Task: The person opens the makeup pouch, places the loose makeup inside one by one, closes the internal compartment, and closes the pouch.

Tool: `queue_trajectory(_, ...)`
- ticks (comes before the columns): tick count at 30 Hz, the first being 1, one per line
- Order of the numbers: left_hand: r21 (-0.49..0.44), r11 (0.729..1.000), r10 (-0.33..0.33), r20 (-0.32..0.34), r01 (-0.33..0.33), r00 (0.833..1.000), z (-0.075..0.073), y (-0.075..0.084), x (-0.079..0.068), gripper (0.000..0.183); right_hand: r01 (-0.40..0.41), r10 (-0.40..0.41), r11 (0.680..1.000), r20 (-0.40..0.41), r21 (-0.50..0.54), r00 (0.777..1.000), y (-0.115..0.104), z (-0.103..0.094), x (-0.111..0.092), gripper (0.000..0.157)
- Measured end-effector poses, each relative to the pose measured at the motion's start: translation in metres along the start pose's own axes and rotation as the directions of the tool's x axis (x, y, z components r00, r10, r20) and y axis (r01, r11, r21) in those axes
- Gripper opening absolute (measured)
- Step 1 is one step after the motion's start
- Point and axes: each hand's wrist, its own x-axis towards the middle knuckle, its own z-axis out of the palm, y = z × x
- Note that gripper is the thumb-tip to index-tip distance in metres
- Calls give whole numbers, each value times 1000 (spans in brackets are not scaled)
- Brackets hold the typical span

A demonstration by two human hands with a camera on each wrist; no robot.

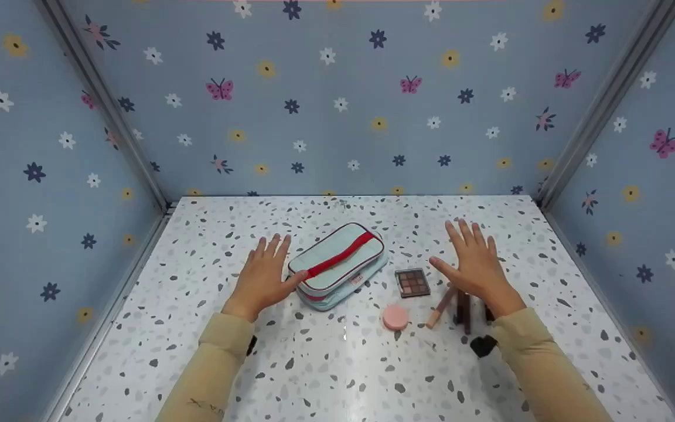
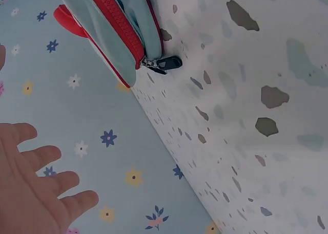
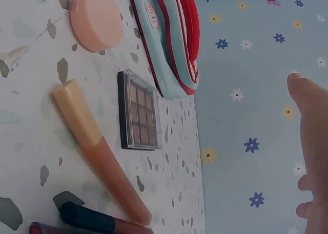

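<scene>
My left hand (image 1: 262, 278) and right hand (image 1: 478, 271): fingers spread, nothing held. Pouch (image 1: 337, 258) between them, toward far edge of bench (image 1: 314, 363); palette (image 1: 412, 283), pink case (image 1: 395, 317) nearer right edge. Step, I judge: poised before grasping; next move calls for thumb-and-finger grip on pouch.

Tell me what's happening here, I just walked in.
A person has both arms out over a speckled table, holding nothing. The left hand is spread beside a pale blue pouch with a red strap; the right hand is spread above some slim makeup tubes. An eyeshadow palette and round pink case lie between pouch and tubes.
</scene>
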Motion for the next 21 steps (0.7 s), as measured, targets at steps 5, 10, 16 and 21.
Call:
queue_trajectory(5,-60,998,-15,12,15,1000,7,-3,0,94,5,-5,1000,17,20,1000,-9,1,4,94)
queue_trajectory(10,-122,992,-21,11,23,1000,13,-4,-1,91,22,-23,999,7,47,1000,-16,5,6,95)
queue_trajectory(16,-176,983,-38,24,42,999,21,-5,-1,89,30,-31,998,16,48,999,-20,14,5,97)
queue_trajectory(21,-208,975,-70,44,78,997,25,-7,-1,88,37,-39,997,29,72,999,-31,20,6,98)
